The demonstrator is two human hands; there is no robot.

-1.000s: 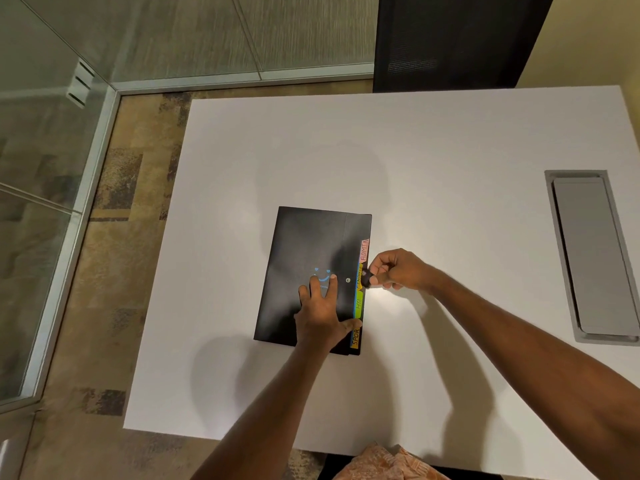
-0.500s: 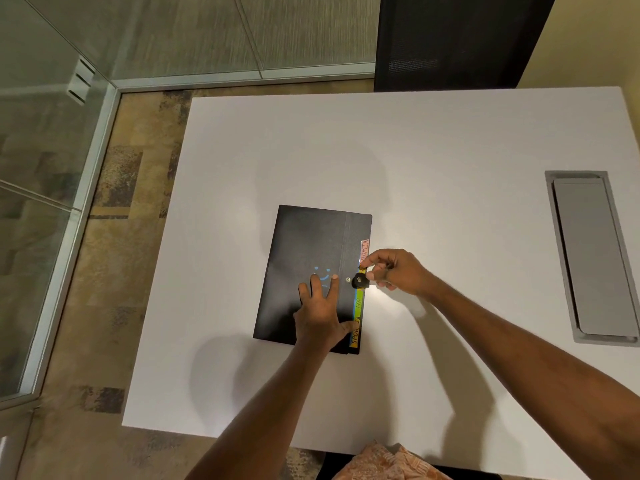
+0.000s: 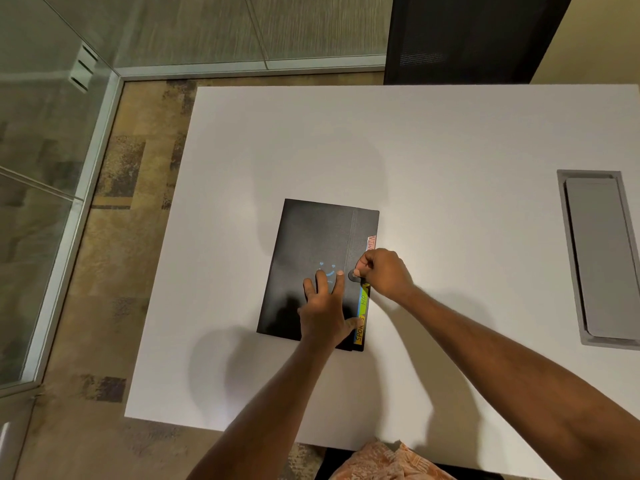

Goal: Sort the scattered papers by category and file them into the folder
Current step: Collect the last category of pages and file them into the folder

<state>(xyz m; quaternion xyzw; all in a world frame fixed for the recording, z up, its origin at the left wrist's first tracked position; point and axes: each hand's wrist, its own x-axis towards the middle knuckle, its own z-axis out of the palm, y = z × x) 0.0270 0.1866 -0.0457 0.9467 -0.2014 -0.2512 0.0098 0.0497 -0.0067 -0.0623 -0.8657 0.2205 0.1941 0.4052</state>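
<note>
A black folder [image 3: 311, 244] lies closed on the white table [image 3: 433, 150], with a blue smiley drawn on its cover. Coloured index tabs [image 3: 362, 313] in pink, green and yellow stick out along its right edge. My left hand [image 3: 323, 306] presses flat on the cover with fingers spread. My right hand [image 3: 382, 271] pinches the small round black clasp tab [image 3: 354, 275] at the folder's right edge, fingers curled. No loose papers are in view.
A grey cable hatch [image 3: 602, 258] is set into the table at the right. A black chair back [image 3: 467, 36] stands beyond the far edge. Glass walls and patterned carpet lie to the left. Orange cloth [image 3: 384, 462] shows at the near edge.
My right hand has brought the clasp tab leftward over the folder's edge onto the cover. My left hand has stayed pressed on the folder.
</note>
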